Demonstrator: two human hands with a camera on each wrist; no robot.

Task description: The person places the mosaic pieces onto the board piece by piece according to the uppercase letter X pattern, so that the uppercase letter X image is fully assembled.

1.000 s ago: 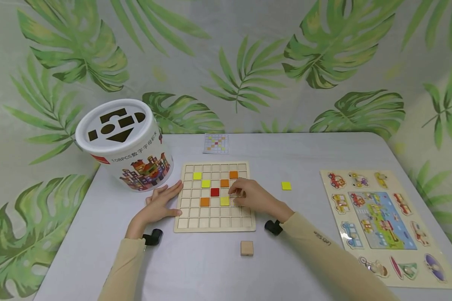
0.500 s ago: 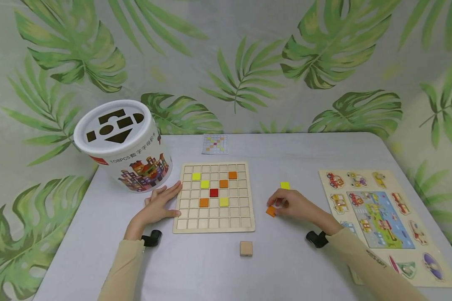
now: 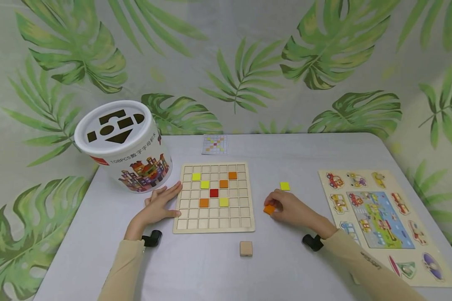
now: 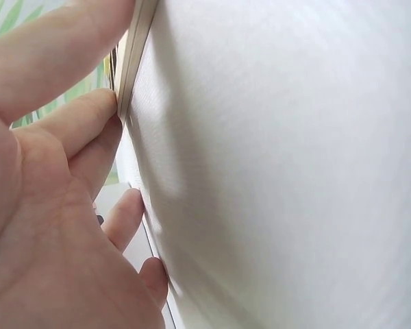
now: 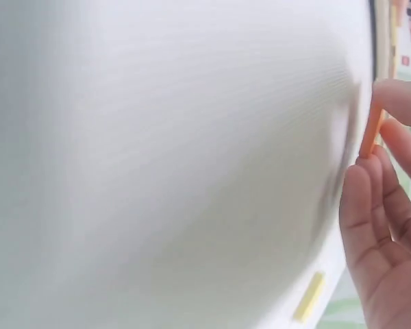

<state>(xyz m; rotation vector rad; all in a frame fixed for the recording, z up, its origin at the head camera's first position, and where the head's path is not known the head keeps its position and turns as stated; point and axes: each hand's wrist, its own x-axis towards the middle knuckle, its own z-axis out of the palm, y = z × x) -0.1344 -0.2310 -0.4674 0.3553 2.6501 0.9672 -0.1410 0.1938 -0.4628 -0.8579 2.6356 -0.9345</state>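
A wooden grid board (image 3: 193, 212) lies on the table, with yellow, orange and red square tiles in several of its cells. The red tile (image 3: 214, 193) sits near its middle. My left hand (image 3: 159, 206) rests at the board's left edge, fingers extended, fingertips and thumb against the rim, as the left wrist view also shows. To the right of the board, my right hand (image 3: 291, 209) pinches an orange tile (image 3: 269, 209) between thumb and fingers. In the right wrist view that tile (image 5: 372, 131) appears edge-on. A loose yellow tile (image 3: 284, 186) lies just beyond the right hand.
A small pattern card (image 3: 215, 144) lies behind the board. At the back left stands a white bucket (image 3: 143, 146) with a shape-hole lid. A wooden block (image 3: 246, 248) sits in front of the board. On the right lies a vehicle picture puzzle (image 3: 337, 209), partly under the right forearm.
My right hand has left the right side of the board, moved right to the table and now holds an orange tile, shifting slightly back left. My left hand stays put.
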